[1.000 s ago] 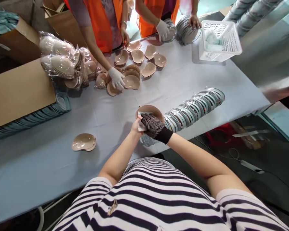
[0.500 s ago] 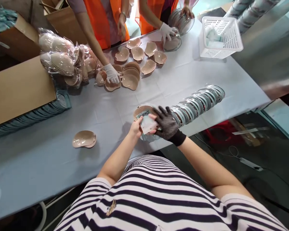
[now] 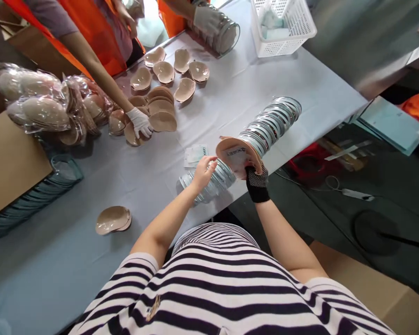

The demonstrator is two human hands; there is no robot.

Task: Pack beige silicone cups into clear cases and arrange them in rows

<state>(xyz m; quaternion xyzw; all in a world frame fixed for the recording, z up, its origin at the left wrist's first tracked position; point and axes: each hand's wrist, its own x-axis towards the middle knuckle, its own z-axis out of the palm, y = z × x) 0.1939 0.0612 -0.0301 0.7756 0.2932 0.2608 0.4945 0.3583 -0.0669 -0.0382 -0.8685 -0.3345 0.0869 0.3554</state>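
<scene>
Two hands worked at the near edge of the bench (image 3: 300, 88), which was covered with a pale blue cloth. The right hand (image 3: 254, 179), in a dark dotted glove, grasped a tan moulded cup (image 3: 235, 151) from below and held it tilted up off the bench, with a clear printed insert lying in its hollow. The left hand (image 3: 203, 171), bare, rested with loosely curled fingers on the near end of a row of clear plastic shells (image 3: 265, 130) that lay on edge along the bench; whether it gripped one could not be told. A small white card (image 3: 195, 155) lay flat just beyond that hand. One more tan cup (image 3: 112, 219) sat alone on the bench, well to the left.

Across the bench, a co-worker's white-gloved hand (image 3: 139, 123) pressed on a cluster of tan cups (image 3: 160, 109), beside bagged cups (image 3: 38, 104) heaped on a cardboard box (image 3: 7, 163). Another gloved hand (image 3: 204, 18) rested on a second stack of clear shells (image 3: 223, 35), near a white plastic basket (image 3: 282, 23).
</scene>
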